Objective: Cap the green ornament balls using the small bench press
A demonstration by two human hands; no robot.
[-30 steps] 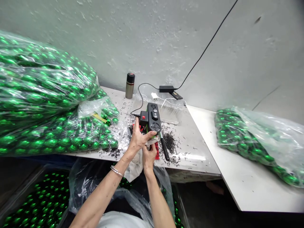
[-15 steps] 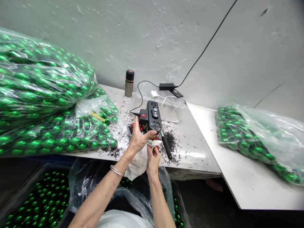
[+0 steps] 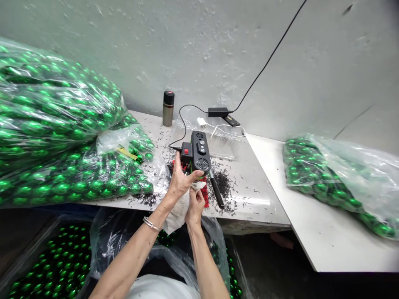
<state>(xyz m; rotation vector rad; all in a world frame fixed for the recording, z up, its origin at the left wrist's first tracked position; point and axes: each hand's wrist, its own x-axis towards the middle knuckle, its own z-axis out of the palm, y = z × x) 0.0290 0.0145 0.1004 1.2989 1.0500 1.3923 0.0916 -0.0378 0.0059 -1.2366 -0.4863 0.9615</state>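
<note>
My left hand (image 3: 181, 179) grips the near end of a black device with two round grilles (image 3: 200, 153), thumb across its lower end. A small box with a red switch (image 3: 186, 152) sits on the device's left side, by my left fingertips. My right hand (image 3: 195, 205) is closed on a white cloth (image 3: 177, 215) just below the device, where the cloth's upper end presses near its underside. Right of the cloth a red part (image 3: 205, 197) shows, partly covered. A black handle (image 3: 217, 193) slants down beside the device. The fingertips of my right hand are partly hidden.
Small black pieces (image 3: 222, 182) lie scattered over the table. Bags of shiny green balls (image 3: 62, 124) fill the left, and another bag (image 3: 324, 182) lies right. A flask (image 3: 168, 109), power adapter (image 3: 218, 112) and clear plastic tray (image 3: 227, 151) stand behind. Green balls (image 3: 52, 257) lie below.
My right hand has moved slightly left and down with the cloth, uncovering more of the red part. My left hand keeps its hold on the device.
</note>
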